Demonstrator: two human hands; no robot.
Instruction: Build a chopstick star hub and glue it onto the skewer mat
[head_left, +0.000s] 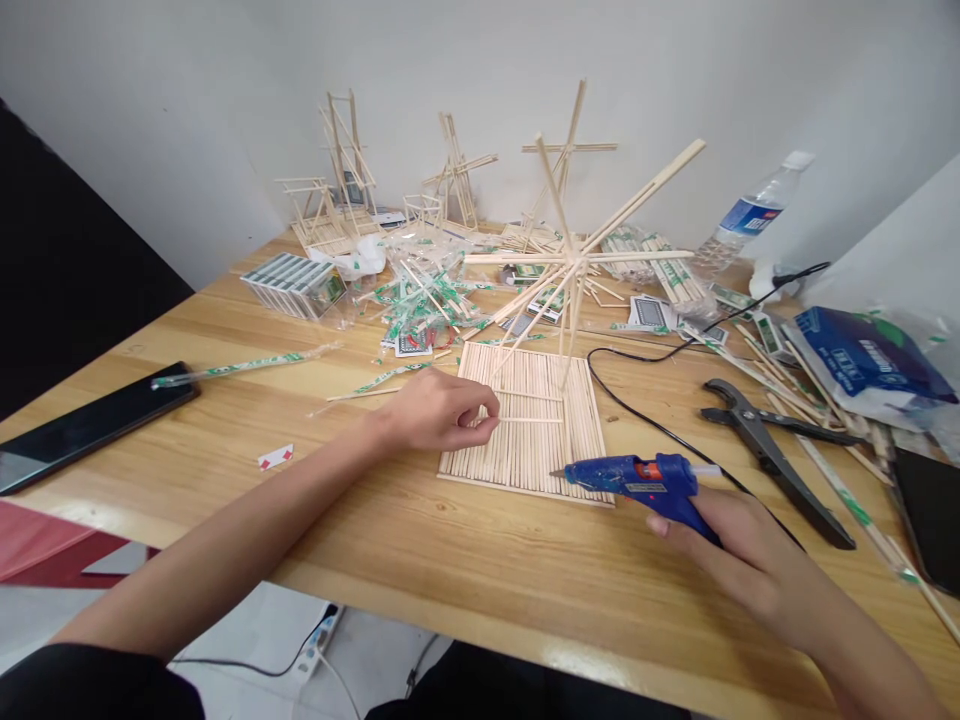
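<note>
My left hand (450,410) is closed in a pinch at the left end of a thin wooden stick (531,420), which lies level just over the slatted base. In my right hand (750,550) is a blue hot glue gun (637,476), its nozzle pointing left above the base's front part. The base, a mat of wooden sticks laid side by side (465,462), rests on the table. From it rises a stick frame topped by a windmill-like wheel of sticks (574,258). The fingertips of my left hand hide the end of the pinched stick.
Black pliers (772,450) and a black cord (637,405) lie to the right. A water bottle (750,215), a blue packet (874,350), plastic wrappers (427,290) and other stick models (457,175) stand behind. A phone (97,425) lies left, near a small card piece (276,457).
</note>
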